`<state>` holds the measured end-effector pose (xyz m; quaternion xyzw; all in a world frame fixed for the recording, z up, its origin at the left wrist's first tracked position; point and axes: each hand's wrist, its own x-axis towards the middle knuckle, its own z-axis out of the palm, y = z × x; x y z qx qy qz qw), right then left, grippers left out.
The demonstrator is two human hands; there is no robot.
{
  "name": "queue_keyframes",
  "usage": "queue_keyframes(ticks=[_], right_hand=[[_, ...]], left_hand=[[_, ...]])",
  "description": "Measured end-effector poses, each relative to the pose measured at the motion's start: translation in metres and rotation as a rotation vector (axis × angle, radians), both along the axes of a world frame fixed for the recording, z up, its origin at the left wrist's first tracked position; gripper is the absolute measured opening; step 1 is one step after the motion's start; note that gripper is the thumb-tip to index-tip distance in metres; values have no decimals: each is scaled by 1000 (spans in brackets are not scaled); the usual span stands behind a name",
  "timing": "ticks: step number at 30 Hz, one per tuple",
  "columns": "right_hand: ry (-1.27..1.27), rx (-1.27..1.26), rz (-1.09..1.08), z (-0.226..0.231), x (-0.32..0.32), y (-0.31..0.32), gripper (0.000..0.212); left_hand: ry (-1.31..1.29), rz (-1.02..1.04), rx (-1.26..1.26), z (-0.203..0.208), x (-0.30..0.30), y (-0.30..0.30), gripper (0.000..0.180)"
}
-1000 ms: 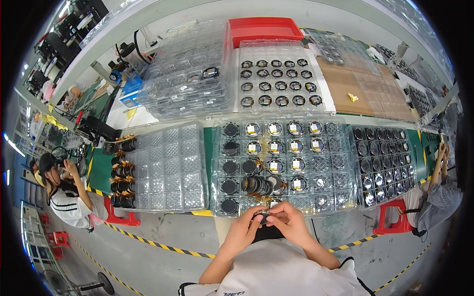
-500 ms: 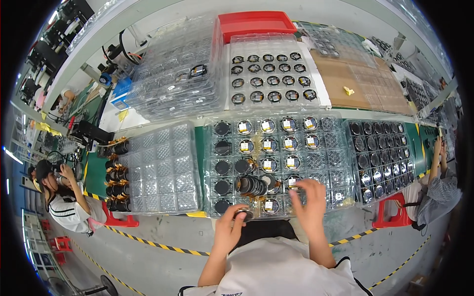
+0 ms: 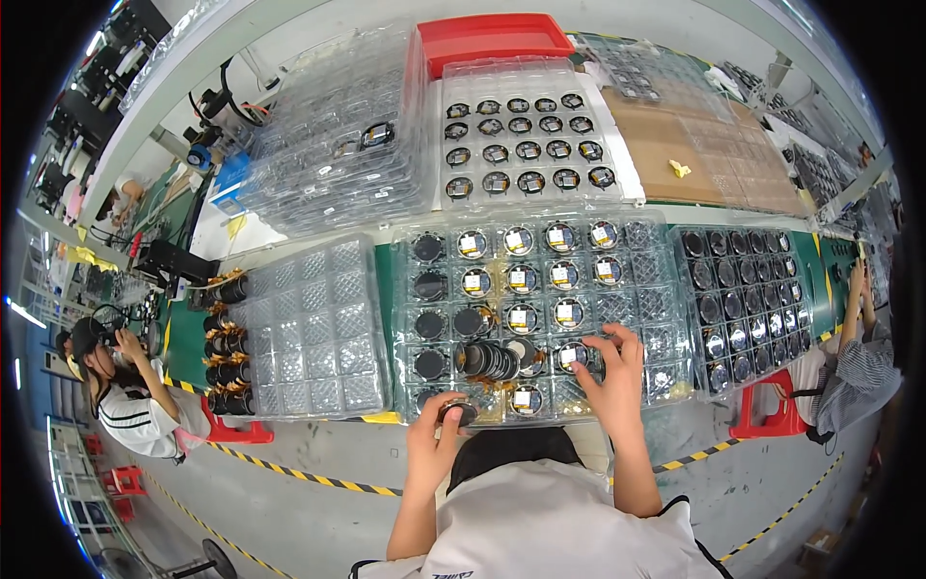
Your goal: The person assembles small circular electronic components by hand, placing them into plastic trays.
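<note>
The left hand (image 3: 432, 439) pinches a dark disc (image 3: 461, 413) at the near edge of the tray (image 3: 644, 275). Inside, a labelled disc (image 3: 570, 356) lies left of the nearer right hand (image 3: 615, 386), fingers curled, hold unclear.

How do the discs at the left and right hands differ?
The held disc shows a dark face, the labelled disc a white patch. The held disc is in the left hand near the front edge of the middle tray; the labelled disc sits farther in, by the right hand. Both are round.
</note>
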<state>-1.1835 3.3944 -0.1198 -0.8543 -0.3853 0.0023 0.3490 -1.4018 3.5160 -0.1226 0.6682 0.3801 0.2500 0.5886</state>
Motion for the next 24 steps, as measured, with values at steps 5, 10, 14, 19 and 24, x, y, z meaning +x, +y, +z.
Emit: queue_keyframes(ticks=[5, 10, 14, 19, 24], right_hand=[[-3, 14, 0, -1, 0, -1, 38], [7, 25, 5, -1, 0, -1, 39], [2, 25, 2, 0, 0, -1, 38], [-56, 30, -17, 1, -3, 1, 37], [-23, 242, 337, -1, -45, -6, 38]], left_hand=[[-5, -5, -14, 0, 1, 0, 19], [-21, -2, -35, -1, 0, -1, 19], [-51, 18, -31, 1, 1, -3, 20], [-80, 5, -102, 3, 0, -8, 19], [-156, -22, -424, 10, 8, -17, 19]])
